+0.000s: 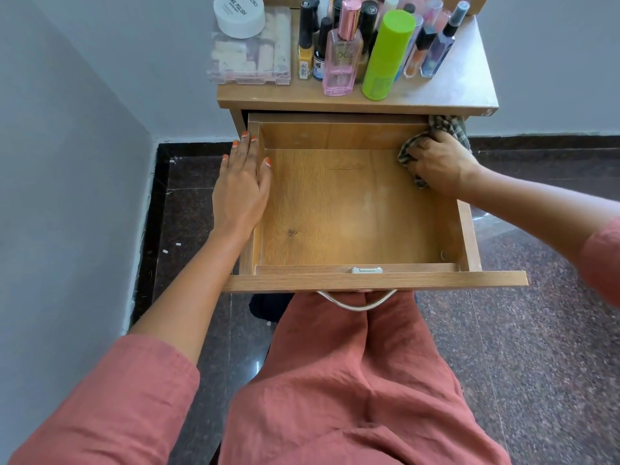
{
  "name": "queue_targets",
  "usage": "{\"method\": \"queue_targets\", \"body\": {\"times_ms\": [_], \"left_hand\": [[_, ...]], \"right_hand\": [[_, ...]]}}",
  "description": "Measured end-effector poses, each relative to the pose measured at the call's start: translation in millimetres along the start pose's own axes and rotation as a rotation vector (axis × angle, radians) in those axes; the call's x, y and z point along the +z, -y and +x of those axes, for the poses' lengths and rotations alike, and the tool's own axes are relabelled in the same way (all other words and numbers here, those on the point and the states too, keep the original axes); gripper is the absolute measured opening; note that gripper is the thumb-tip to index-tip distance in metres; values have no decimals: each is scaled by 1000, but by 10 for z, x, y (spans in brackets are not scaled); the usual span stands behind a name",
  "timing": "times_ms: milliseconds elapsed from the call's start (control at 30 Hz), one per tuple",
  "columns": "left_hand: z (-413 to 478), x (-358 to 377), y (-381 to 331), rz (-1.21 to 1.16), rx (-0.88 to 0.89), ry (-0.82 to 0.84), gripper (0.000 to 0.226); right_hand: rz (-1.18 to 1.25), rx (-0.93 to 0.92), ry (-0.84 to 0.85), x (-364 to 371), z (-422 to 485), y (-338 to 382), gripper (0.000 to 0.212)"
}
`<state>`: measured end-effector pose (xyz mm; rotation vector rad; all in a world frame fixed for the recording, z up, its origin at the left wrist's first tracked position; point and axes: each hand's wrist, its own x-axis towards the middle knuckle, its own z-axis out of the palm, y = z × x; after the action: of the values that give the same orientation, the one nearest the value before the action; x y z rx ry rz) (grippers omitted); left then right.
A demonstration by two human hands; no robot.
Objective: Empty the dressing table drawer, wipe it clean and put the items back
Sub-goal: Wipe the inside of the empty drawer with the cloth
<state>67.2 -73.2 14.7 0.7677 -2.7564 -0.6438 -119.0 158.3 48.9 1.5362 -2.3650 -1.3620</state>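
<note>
A single head-worn wide-angle camera looks forward and steeply down from close above the person's lap. The open drawer [352,203] fills mid-frame, the counter [463,85] sits at the upper edge, and floor [536,330] fills the right.

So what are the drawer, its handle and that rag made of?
The drawer looks like wood-grain laminated board with a matte finish: printed grain, thin flat panels. Its handle seems to be polished metal, silvery and glinting. The cloth in the right hand is a soft woven checked fabric, crumpled, probably cotton.
</note>
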Motion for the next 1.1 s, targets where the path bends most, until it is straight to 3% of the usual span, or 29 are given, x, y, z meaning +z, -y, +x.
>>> {"method": "queue_targets", "body": {"times_ms": [400, 567, 767, 967, 1100], "left_hand": [[-7, 15, 7, -14, 4, -2, 47], [-6, 4, -5, -40, 2, 3, 48], [5, 16, 8, -44, -9, 10, 47], [3, 17, 3, -56, -15, 6, 47], [-4, -5, -22, -62, -27, 13, 47]], "right_hand": [[157, -119, 116, -61, -739, 562, 31], [183, -142, 143, -100, -695, 488, 27], [146, 6, 94, -128, -309, 228, 33], [168, 110, -20, -57, 36, -20, 23], [181, 194, -87, -83, -47, 72, 5]]}}
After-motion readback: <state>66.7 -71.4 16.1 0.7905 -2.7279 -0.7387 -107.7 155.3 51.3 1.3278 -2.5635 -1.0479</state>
